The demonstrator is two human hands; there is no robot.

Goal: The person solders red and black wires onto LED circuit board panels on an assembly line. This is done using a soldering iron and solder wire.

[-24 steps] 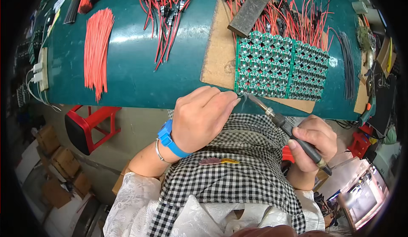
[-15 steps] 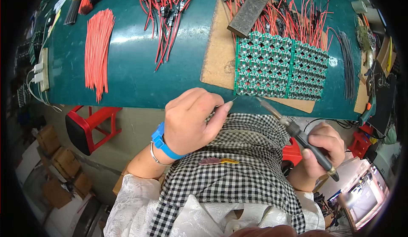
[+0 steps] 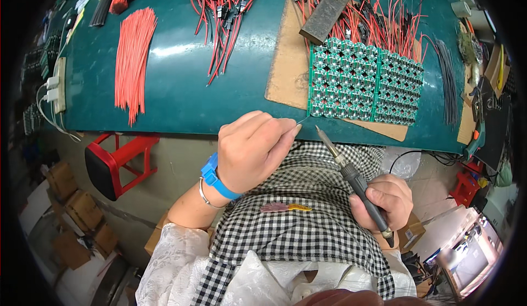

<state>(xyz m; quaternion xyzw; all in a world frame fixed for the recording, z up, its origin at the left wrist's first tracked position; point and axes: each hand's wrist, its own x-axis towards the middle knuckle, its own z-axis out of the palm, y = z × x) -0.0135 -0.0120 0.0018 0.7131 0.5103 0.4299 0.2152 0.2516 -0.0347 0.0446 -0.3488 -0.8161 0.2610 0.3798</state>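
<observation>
My left hand [image 3: 250, 149], with a blue band on its wrist, is closed in a pinch at the table's near edge. A thin strand of solder wire [image 3: 303, 120] sticks out from its thumb and fingertip toward the boards. My right hand [image 3: 387, 199] is wrapped round the dark handle of a soldering iron [image 3: 357, 182]. The iron's tip points up and left, just short of the lower edge of a panel of green circuit boards [image 3: 343, 81]. Red and black wires [image 3: 379, 20] fan out behind this panel, which lies on a brown backing board [image 3: 285, 81].
A dark heavy bar [image 3: 332, 12] rests across the wires. Red wires [image 3: 133, 64] lie in a bundle at the left, connector leads [image 3: 222, 15] at the back, black wires [image 3: 449, 81] at the right. A power strip [image 3: 59, 89] borders the left edge; a red stool [image 3: 118, 160] stands below.
My right hand has moved left with the soldering iron, which now stands steeper, its tip closer to my left hand. My left hand has shifted very slightly right, still pinching the strand.
</observation>
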